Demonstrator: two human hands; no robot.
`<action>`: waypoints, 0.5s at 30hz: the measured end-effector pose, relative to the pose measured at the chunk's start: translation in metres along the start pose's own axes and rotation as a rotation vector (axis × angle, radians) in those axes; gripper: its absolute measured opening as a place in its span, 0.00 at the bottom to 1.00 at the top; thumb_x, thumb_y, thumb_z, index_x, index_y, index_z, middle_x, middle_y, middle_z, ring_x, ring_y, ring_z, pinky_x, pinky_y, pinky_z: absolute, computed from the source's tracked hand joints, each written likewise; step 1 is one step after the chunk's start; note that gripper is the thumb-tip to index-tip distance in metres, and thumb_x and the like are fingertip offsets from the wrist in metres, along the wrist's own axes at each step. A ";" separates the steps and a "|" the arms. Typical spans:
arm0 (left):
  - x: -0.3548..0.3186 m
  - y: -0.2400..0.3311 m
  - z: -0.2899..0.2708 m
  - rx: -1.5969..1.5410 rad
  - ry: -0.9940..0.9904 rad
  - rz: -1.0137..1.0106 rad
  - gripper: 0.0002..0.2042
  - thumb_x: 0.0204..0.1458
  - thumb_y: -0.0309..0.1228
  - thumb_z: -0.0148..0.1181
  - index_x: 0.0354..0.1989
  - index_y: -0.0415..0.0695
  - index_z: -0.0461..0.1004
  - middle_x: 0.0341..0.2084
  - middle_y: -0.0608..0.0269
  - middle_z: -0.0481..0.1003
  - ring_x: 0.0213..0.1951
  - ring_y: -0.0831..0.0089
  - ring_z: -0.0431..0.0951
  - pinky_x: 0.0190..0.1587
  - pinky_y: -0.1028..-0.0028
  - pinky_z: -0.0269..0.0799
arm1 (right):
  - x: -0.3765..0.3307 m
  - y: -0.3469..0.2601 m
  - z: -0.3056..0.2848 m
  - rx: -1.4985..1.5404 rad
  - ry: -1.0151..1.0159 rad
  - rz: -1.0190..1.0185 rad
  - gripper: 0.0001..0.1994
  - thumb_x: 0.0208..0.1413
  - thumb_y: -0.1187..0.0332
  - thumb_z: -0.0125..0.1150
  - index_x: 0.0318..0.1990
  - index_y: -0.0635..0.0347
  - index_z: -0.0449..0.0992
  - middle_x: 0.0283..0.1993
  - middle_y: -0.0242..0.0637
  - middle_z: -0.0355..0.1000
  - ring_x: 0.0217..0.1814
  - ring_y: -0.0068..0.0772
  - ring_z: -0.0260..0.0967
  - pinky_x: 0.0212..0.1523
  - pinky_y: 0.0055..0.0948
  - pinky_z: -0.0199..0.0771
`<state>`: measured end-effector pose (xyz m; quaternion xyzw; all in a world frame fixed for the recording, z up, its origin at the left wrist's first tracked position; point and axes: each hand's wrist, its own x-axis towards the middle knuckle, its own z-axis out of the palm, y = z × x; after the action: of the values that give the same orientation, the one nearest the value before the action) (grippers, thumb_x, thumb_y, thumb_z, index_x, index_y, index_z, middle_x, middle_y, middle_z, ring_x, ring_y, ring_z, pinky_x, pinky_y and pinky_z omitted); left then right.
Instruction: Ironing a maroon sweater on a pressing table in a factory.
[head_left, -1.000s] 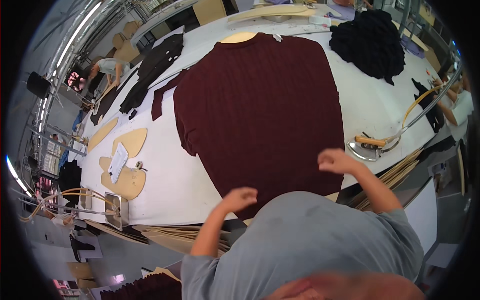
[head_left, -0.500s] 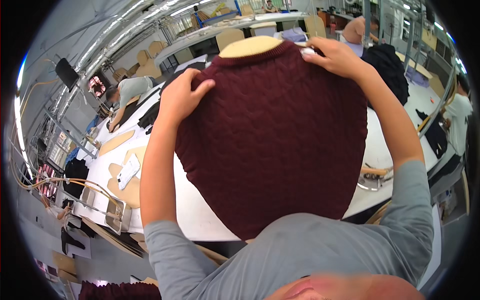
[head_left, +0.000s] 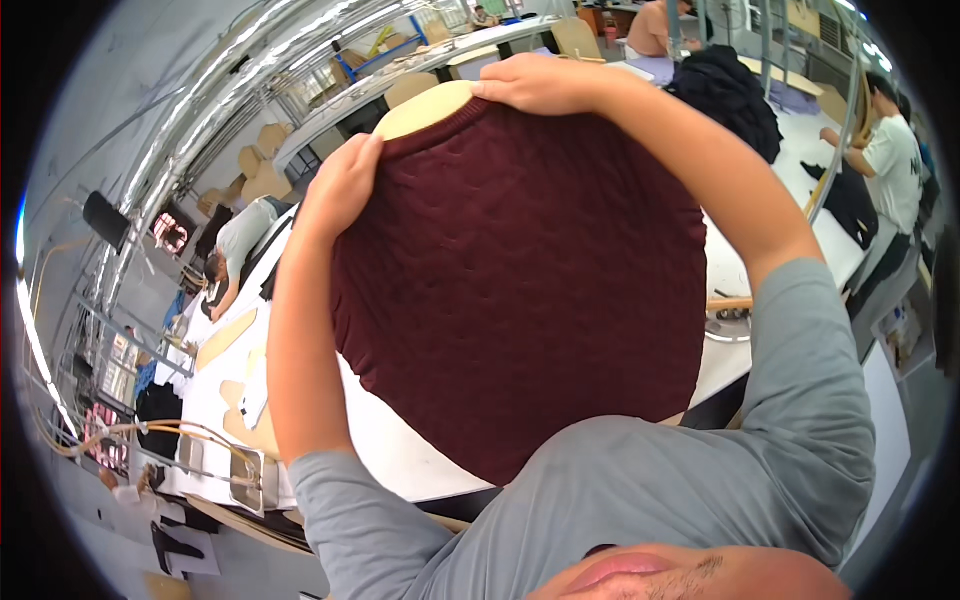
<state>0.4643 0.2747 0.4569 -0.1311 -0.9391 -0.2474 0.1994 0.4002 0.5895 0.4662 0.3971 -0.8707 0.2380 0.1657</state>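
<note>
A maroon cable-knit sweater [head_left: 520,290] is stretched over a flat tan form board [head_left: 428,110], whose rounded top sticks out of the ribbed neckline. My left hand [head_left: 345,183] is closed on the sweater at the left end of the neckline. At the right end of the neckline, my right hand [head_left: 535,84] grips the knit with thumb and fingers. The sweater's lower edge reaches down against my grey shirt. It hides much of the table behind it.
A long white table [head_left: 410,455] lies beneath. Tan form boards [head_left: 235,335] and a metal box [head_left: 252,480] with hoses are at left. Dark garments [head_left: 725,100] are heaped at far right, and an iron's stand [head_left: 730,322] sits nearby. Several people work around.
My right hand has moved left and inward from the shoulder to the neckline. My left hand has closed in at the neckline's left end. The whole view has turned a little.
</note>
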 end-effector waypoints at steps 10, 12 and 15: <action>-0.075 -0.110 -0.016 -0.331 0.183 -0.100 0.25 0.73 0.46 0.42 0.63 0.42 0.76 0.47 0.60 0.80 0.51 0.70 0.76 0.58 0.75 0.67 | -0.060 0.084 -0.025 -0.035 0.012 0.081 0.26 0.76 0.50 0.38 0.58 0.61 0.78 0.60 0.38 0.77 0.57 0.44 0.74 0.61 0.34 0.68; -0.070 -0.096 -0.014 -0.342 0.223 -0.217 0.22 0.72 0.44 0.46 0.58 0.42 0.81 0.47 0.59 0.82 0.48 0.71 0.78 0.56 0.76 0.69 | -0.093 0.142 -0.026 0.026 0.248 0.103 0.21 0.75 0.57 0.43 0.50 0.65 0.78 0.52 0.37 0.78 0.48 0.39 0.71 0.56 0.33 0.69; -0.078 -0.095 -0.007 -0.365 0.204 -0.438 0.20 0.68 0.43 0.52 0.53 0.43 0.84 0.44 0.64 0.83 0.43 0.76 0.78 0.49 0.78 0.71 | -0.111 0.110 -0.029 -0.098 0.210 0.169 0.19 0.74 0.57 0.49 0.51 0.66 0.78 0.46 0.38 0.80 0.46 0.38 0.73 0.51 0.30 0.70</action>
<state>0.5029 0.1794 0.3894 0.0664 -0.8603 -0.4608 0.2077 0.3886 0.7360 0.4063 0.2867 -0.8896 0.2487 0.2542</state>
